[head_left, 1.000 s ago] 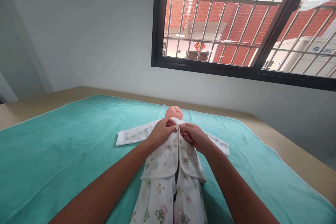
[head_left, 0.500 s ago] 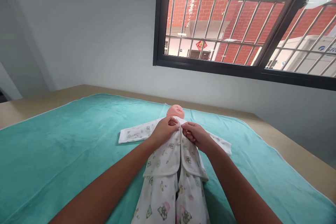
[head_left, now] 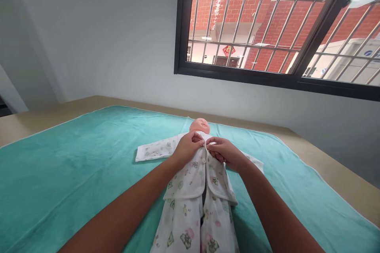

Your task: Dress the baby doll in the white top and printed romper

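Note:
A baby doll [head_left: 200, 125] lies on its back with its head away from me, dressed in a white printed baby jacket [head_left: 187, 182] and matching trousers [head_left: 181, 225]. At the upper chest my left hand [head_left: 190, 147] pinches one front edge of the jacket. Close beside it, my right hand [head_left: 225, 152] pinches the opposite edge, fingertips almost meeting the left ones. Just below the hands a small white button [head_left: 204, 161] shows on the front. Lower down the two jacket edges part. Whatever lies between my fingertips is hidden.
A turquoise cloth [head_left: 74, 174] covers most of the wooden table [head_left: 332, 158] under the doll. The jacket's left sleeve [head_left: 156, 150] stretches out flat. Behind the table stand a pale wall [head_left: 118, 39] and a dark-framed barred window [head_left: 237, 72].
Both hands stay at the jacket's upper front with only slight finger movement; the right fingers have shifted a little. The whole view has drifted slightly.

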The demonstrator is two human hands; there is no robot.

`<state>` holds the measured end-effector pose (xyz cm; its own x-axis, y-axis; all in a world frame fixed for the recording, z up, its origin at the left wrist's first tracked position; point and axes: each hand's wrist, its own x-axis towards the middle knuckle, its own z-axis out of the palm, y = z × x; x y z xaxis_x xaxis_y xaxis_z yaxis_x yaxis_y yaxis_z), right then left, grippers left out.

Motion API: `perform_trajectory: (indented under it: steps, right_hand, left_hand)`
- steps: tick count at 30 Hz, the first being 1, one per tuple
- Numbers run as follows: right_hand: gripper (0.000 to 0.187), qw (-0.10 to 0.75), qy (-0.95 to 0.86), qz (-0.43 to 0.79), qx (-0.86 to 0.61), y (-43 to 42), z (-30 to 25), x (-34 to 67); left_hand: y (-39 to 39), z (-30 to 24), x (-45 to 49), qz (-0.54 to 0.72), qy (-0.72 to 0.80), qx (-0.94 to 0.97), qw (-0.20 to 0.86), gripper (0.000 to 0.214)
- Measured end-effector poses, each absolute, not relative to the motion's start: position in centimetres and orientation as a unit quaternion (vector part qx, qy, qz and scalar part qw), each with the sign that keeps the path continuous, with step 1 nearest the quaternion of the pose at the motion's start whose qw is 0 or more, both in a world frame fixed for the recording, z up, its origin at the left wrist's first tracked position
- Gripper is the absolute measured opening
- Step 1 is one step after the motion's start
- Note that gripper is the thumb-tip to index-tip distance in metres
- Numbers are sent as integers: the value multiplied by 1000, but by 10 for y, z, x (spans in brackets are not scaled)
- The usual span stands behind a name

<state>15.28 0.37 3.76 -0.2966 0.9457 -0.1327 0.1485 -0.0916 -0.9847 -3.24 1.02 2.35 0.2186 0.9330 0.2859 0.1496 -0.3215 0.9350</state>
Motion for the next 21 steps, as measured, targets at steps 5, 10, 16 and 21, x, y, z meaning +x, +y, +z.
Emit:
perform_trajectory:
  steps: [5, 10, 16, 21]
  right_hand:
    - [24, 349, -590, 524, -505, 2, 39, 148]
    - [21, 351, -605, 498, -513, 2, 39, 144]
    - [20, 357, -611, 494, -505, 4, 33, 145]
    - [19, 369, -602, 511, -490, 6, 29, 146]
  left_hand:
    - [8, 24, -30, 472, 422, 669, 389, 12]
    - [7, 25, -29, 444, 449, 674, 383, 22]
    - [8, 24, -28, 443, 462, 662, 391, 16]
    - [10, 22, -32, 446, 447, 666, 398, 17]
